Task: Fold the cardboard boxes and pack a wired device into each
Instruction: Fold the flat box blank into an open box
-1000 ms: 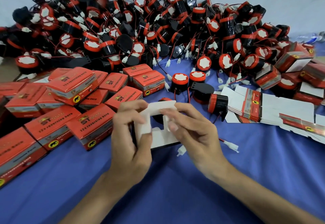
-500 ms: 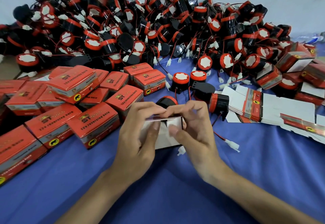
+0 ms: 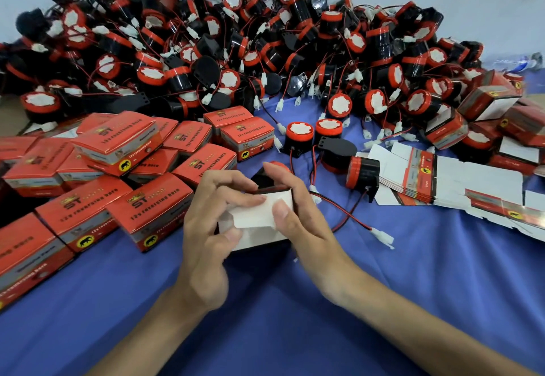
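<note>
1. Dozens of black-and-red round wired devices (image 3: 265, 51) heaped at the far side of the blue-covered table (image 3: 413, 302).
2. Closed red cardboard boxes (image 3: 118, 145) piled left.
3. Small white-flapped cardboard box (image 3: 256, 222) at centre, gripped by left hand (image 3: 206, 243) and right hand (image 3: 306, 228), thumbs pressing its flap.

Left forearm (image 3: 141, 331) and right forearm (image 3: 413, 313) angling in from the bottom corners, wrists close, left grip (image 3: 206, 228) curled, forefinger laid flat, thumb tucked below, right grip (image 3: 309, 228) facing it, thumb pressing inward, fingers hooked over the far side, tips seemingly hidden.
</note>
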The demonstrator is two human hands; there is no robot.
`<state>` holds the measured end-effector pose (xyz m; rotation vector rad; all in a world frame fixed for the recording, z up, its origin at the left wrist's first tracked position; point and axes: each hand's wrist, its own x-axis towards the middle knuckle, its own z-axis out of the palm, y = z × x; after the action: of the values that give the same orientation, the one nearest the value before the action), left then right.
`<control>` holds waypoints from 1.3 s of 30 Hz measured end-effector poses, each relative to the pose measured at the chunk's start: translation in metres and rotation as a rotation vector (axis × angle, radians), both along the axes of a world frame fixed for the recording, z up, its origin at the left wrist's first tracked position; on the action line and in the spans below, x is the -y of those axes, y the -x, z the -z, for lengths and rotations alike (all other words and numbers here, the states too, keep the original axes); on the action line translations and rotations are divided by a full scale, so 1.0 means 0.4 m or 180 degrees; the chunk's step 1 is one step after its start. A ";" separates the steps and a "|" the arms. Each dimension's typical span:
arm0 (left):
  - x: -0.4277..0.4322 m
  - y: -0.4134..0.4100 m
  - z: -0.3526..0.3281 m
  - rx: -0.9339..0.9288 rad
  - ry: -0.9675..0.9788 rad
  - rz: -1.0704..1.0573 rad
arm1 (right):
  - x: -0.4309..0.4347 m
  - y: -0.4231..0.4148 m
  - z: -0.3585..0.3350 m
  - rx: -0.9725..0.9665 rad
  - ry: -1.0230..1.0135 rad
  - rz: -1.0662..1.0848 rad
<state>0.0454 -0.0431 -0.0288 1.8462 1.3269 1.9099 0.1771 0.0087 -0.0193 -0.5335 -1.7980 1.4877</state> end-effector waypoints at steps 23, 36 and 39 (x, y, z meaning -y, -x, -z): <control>0.003 -0.019 -0.024 -0.0264 -0.0073 -0.0242 | -0.008 -0.003 -0.003 -0.0802 0.0256 -0.0176; 0.008 0.006 -0.009 -0.0254 0.0069 0.0170 | 0.011 -0.007 -0.002 -0.0572 0.0045 -0.0046; 0.011 0.005 -0.014 -0.0284 0.0190 0.0110 | 0.009 -0.011 -0.004 -0.0436 -0.0094 0.0104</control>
<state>0.0434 -0.0476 -0.0231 1.9329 1.3539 1.7705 0.1814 0.0051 -0.0178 -0.4336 -1.6946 1.4381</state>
